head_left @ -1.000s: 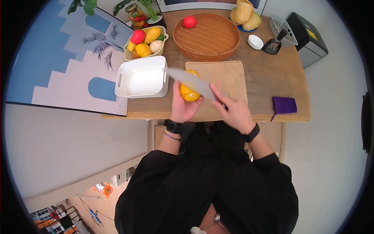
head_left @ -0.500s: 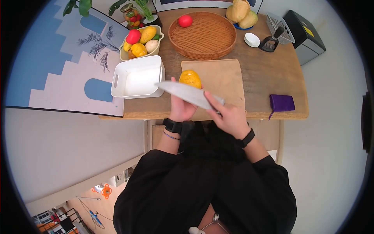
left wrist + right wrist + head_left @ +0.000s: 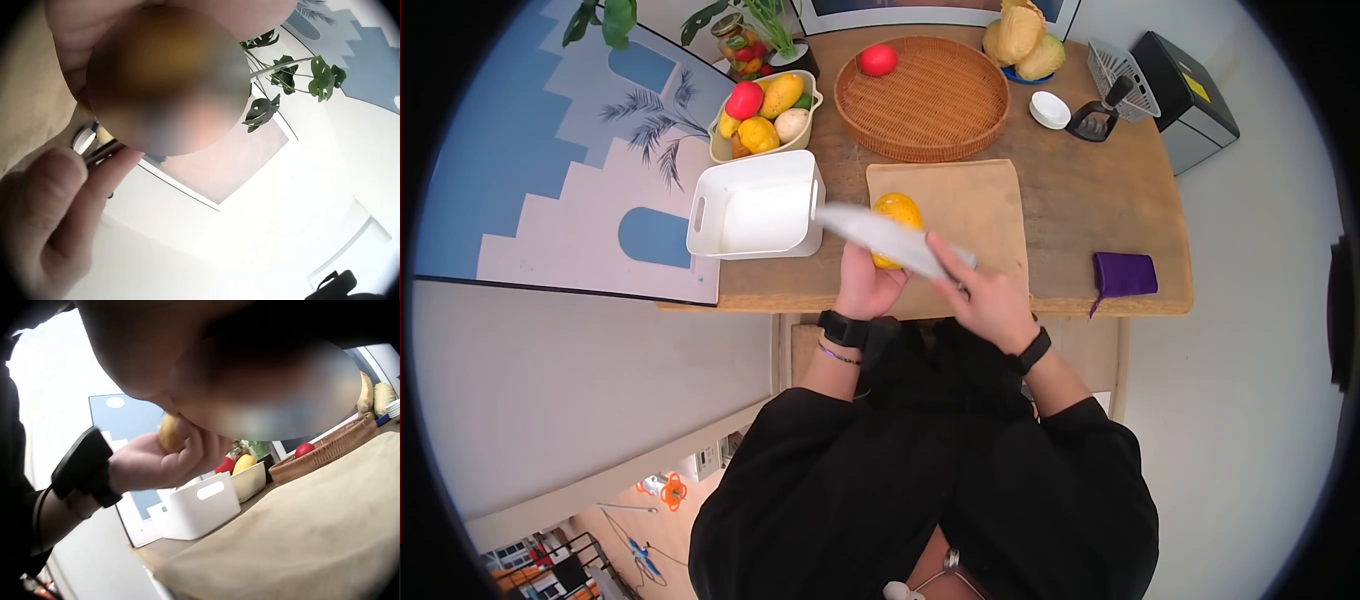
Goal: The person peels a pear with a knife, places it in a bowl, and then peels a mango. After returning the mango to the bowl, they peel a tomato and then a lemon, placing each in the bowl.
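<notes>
On the wooden surface [image 3: 1090, 200] lies a cutting board [image 3: 965, 215]. At its 9 o'clock edge the left hand [image 3: 868, 285] cups a yellow mango [image 3: 897, 215], lifted for the blade. The right hand [image 3: 985, 295] grips a knife [image 3: 880, 235] laid across the fruit.

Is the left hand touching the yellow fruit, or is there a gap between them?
Touching. In the right wrist view the left hand curls its fingers round the yellow fruit; the head view also shows it gripped from below over the cutting board.
</notes>
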Demonstrator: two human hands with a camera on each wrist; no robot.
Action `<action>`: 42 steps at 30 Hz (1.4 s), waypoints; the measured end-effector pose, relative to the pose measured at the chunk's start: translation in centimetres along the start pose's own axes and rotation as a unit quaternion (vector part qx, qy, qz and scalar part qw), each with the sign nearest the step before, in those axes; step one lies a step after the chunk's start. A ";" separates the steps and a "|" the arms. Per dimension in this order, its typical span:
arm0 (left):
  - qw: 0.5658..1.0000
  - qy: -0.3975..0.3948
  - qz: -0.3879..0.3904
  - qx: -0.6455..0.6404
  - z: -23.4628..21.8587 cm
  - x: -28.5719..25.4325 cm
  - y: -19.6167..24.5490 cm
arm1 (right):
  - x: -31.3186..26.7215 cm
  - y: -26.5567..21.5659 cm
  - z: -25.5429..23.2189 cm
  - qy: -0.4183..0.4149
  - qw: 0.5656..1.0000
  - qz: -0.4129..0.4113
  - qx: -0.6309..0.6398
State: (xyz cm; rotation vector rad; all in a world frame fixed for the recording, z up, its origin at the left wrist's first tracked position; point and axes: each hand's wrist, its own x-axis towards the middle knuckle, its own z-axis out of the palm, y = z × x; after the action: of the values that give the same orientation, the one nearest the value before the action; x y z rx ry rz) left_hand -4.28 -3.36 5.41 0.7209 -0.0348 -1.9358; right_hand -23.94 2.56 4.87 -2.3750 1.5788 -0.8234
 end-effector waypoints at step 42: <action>0.984 -0.150 -0.050 0.077 -1.8 -0.5 0.3 | 0.0 -0.5 -3.0 -0.024 0.996 0.067 0.057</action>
State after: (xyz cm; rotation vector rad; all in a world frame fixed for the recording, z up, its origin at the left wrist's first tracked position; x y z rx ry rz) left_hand -2.97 -2.59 4.29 0.5343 -0.3428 -2.1414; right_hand -25.19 3.24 7.56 -2.1667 1.6065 -0.8002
